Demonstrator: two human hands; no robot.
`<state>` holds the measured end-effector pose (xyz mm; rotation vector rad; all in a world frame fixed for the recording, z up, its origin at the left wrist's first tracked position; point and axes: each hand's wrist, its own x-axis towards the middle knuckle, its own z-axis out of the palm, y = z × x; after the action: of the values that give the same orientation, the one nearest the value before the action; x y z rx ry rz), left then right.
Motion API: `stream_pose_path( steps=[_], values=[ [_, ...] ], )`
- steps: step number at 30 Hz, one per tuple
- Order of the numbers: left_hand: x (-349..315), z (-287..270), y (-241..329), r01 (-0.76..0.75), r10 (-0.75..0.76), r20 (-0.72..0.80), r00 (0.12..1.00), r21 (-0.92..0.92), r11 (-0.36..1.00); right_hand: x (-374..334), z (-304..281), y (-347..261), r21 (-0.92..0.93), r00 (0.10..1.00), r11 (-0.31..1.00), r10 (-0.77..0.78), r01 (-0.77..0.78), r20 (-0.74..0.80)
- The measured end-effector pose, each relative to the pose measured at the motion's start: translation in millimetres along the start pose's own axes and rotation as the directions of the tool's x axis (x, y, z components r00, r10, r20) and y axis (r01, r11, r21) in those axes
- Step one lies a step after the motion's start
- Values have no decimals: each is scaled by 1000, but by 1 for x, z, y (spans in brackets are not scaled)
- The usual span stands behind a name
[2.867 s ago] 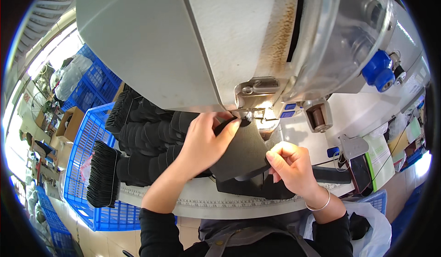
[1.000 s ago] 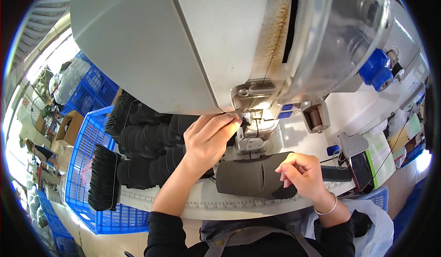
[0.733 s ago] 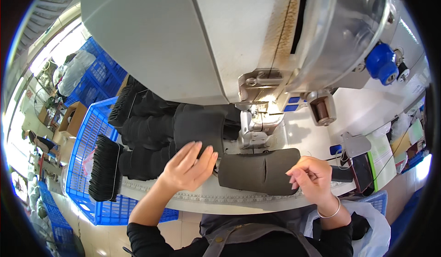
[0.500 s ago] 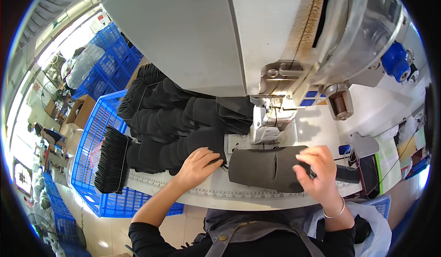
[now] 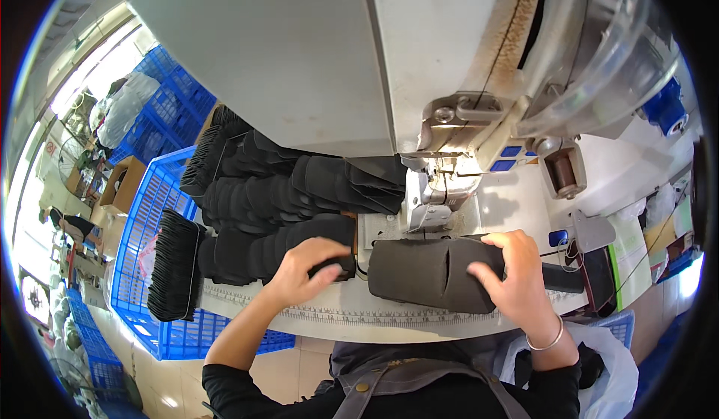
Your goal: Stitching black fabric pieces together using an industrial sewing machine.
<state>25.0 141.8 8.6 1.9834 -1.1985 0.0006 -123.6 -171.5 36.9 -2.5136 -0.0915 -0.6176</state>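
A black padded fabric piece (image 5: 408, 273) with a slit across its middle lies flat on the sewing table (image 5: 329, 320), just in front of the needle area. My right hand (image 5: 515, 277) grips its right end, thumb on top and fingers along the far edge. To the left, overlapping black fabric pieces (image 5: 255, 247) lie in rows. At the right end of the nearest row is my left hand (image 5: 303, 269), its thumb and fingers apart around the edge of the row. The sewing machine's presser foot and needle area (image 5: 438, 194) stands behind the slit piece.
The large grey sewing machine body (image 5: 269, 52) fills the upper middle. Left of the table stands a blue plastic crate (image 5: 135, 269), with upright bundled black pieces (image 5: 176, 269) at its edge. A white plastic bag (image 5: 618, 374) hangs at lower right. A measuring scale runs along the table's front edge.
My left hand has shifted slightly left and its thumb and fingers have spread. My right hand has come down onto the slit piece's right end. The view has shifted a little.
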Motion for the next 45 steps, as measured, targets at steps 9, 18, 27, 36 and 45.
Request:
stream_pose_path(
  steps=[9, 18, 27, 36, 45],
  values=[
    [82, 14, 91, -147, 183, 102, 978, -291, 945, 27, 11, -15, 916, 990, 399, 137, -36, -21],
    [86, 23, 95, -165, 132, -283, 950, -97, 981, 19, 0, -17, 773, 996, 629, 43, -84, 73],
    [84, 25, 89, -119, 62, -245, 967, -228, 966, 15, 0, -26, 722, 996, 691, 77, -22, -43],
    [84, 25, 95, 21, -157, -215, 964, -524, 851, 12, 3, -31, 320, 955, 916, -169, 243, -242],
    [86, 25, 91, 17, -109, -207, 972, -403, 915, 10, 9, -33, 533, 980, 833, -53, 149, -192]
  ],
)
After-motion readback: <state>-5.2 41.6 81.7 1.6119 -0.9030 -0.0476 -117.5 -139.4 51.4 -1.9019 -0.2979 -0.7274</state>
